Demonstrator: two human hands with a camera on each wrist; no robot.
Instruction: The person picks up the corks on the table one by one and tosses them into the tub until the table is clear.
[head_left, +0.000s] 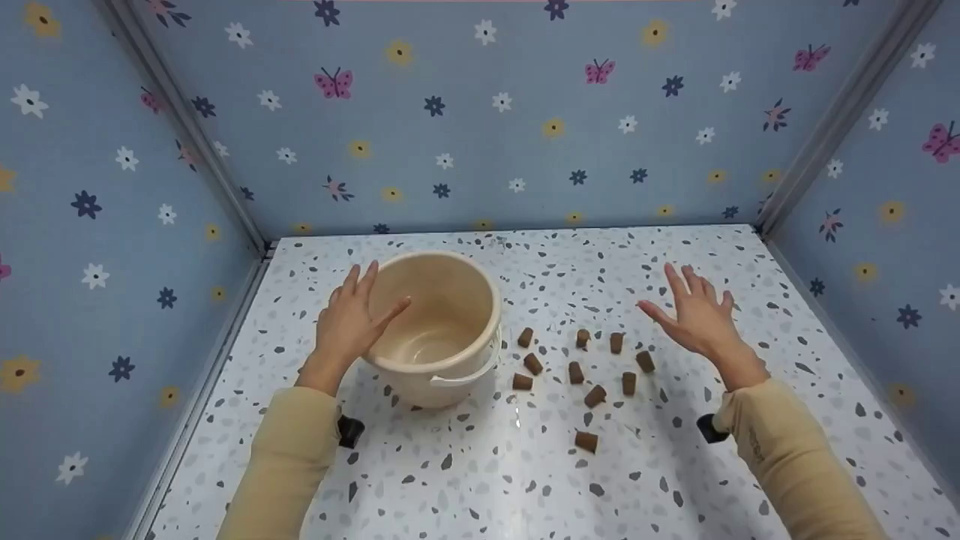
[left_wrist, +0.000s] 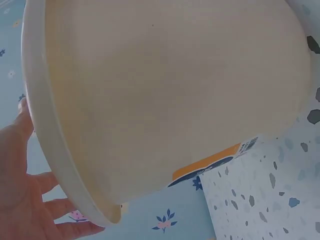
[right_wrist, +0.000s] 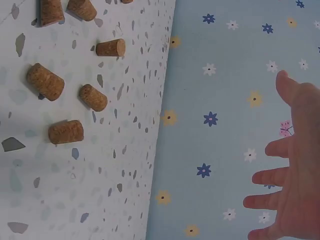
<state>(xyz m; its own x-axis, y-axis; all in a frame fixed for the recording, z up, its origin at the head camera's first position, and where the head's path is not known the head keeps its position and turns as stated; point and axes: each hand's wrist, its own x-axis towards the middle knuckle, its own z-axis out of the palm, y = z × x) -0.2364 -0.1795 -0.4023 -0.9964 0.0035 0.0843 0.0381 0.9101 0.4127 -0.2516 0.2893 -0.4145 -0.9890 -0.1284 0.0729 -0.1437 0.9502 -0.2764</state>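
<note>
A cream plastic bucket (head_left: 427,390) with a white handle (head_left: 466,375) stands upright on the left half of the table, nothing inside it. My left hand (head_left: 346,315), fingers spread, is at the bucket's left rim; in the left wrist view the hand (left_wrist: 40,195) lies beside the rim (left_wrist: 45,110) and holds nothing. To the right of the bucket several brown corks (head_left: 576,373) lie scattered. Beyond their right side my right hand (head_left: 697,315) hovers with spread fingers, holding nothing. The right wrist view has this hand (right_wrist: 300,185) apart from the corks (right_wrist: 66,132).
The speckled white table (head_left: 450,480) is bounded by blue flowered walls (head_left: 480,150) at the back and both sides. One cork (head_left: 586,442) lies nearer the front than the others. A label (left_wrist: 210,162) is on the bucket's side.
</note>
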